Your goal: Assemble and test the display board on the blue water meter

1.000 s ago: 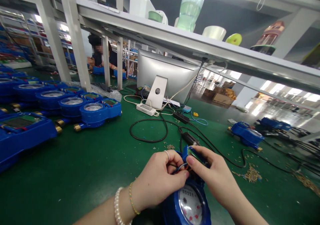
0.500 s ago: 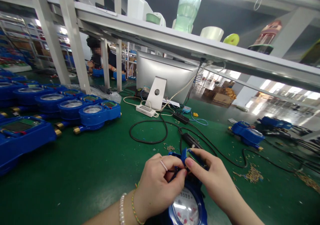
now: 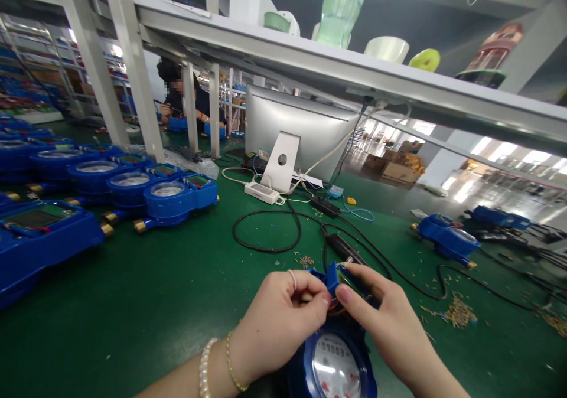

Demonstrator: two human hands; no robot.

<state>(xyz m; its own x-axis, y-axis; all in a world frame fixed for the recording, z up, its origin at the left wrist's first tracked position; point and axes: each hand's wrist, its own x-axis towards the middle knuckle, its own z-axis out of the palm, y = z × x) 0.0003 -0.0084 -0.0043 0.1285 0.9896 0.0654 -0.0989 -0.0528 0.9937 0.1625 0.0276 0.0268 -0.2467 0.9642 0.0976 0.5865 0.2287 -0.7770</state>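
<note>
The meter lies on the bench at the bottom of the view, right of centre, its round dial facing up toward the wearer. With its thick blue body it looks stiff and fairly weighty, likely steady enough to rest on the bench; the smooth casing may be a little slippery, and the clear dial cover is best left unpressed. Its body sides seem the sound place to hold. Beyond the dial, the panel, blue-edged with some green showing, stands tilted and looks light, rigid and more fragile, so its edges are the better grip. The right hand has it between thumb and fingers, spread only as wide as the piece. Thin wires show below it; they look soft and easily bent, and would probably suffer from a hard tug. The left hand is curled, thumb and forefinger pinched together, apparently on these wires, though the fingertips hide how many. Just past the hands lie a black tool and a few screws. Farther out, more meters stand at left, another sits at right, and a monitor shows its back.
</note>
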